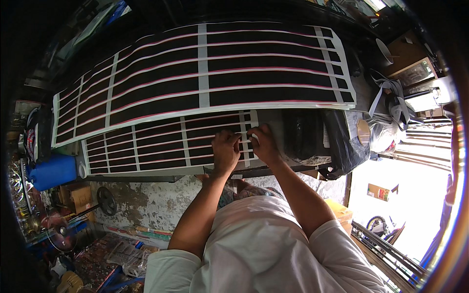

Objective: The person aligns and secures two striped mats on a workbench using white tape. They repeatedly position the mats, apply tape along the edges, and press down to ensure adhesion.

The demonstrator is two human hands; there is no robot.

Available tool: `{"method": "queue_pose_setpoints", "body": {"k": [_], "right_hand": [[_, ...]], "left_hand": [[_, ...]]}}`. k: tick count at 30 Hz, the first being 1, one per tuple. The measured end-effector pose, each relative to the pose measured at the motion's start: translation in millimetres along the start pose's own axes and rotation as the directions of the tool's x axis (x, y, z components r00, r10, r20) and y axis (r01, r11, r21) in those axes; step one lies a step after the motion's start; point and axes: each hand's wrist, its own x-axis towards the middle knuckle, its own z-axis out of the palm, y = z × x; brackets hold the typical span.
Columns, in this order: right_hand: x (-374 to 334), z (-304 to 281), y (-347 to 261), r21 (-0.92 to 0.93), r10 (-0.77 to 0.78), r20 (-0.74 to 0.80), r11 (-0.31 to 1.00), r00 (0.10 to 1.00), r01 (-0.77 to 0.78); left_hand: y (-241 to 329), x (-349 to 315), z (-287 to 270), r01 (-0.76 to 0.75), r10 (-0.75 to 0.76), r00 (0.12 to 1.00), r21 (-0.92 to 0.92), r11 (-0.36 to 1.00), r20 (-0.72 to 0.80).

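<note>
My left hand (226, 146) and my right hand (264, 145) are close together over the right end of a dark sheet (159, 143) with thin white and pink stripes and pale cross bands. On both, the thumb and fingers are pinched together, a small gap apart. A small whitish bit shows at my right fingertips; what either hand pinches is too small to make out. Behind it, a larger dark striped sheet (154, 95) of the same pattern covers the far part of the table and overlaps the nearer one.
A black plastic bag (346, 146) sits right of my hands. Pale straps (398, 105) lie at the far right. At the left end stands a blue jerrycan (53, 172). Below the table's front edge are a peeling wall (141, 198) and a fan (62, 232).
</note>
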Motion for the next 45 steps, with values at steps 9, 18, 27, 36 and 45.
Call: {"method": "queue_pose_setpoints", "body": {"k": [9, 18, 27, 36, 45], "right_hand": [[0.3, -3.7, -1.9, -0.015, 0.020, 0.022, 1.000, 1.000, -0.020], [0.5, -4.7, -4.4, 0.015, -0.019, 0.000, 1.000, 1.000, 0.019], [1.1, -6.5, -3.0, 0.008, -0.037, 0.001, 0.999, 0.999, 0.037], [0.7, -5.5, -4.7, 0.017, -0.046, -0.014, 0.999, 0.999, 0.047], [1.0, -9.2, -4.0, 0.022, 0.017, 0.039, 1.000, 0.999, -0.018]], "left_hand": [[-35.3, -27.3, -49.0, 0.107, -0.095, 0.990, 0.107, 0.989, -0.108], [-97.8, -78.5, -107.6, -0.054, -0.082, 0.952, 0.424, 0.904, 0.296], [-58.9, -61.9, -67.6, -0.156, 0.063, 0.930, 0.236, 0.959, 0.362], [-71.9, -73.1, -93.8, 0.032, -0.070, 0.987, 0.253, 0.967, 0.141], [-73.3, -62.6, -91.6, -0.037, -0.022, 0.966, 0.225, 0.974, 0.256]]}}
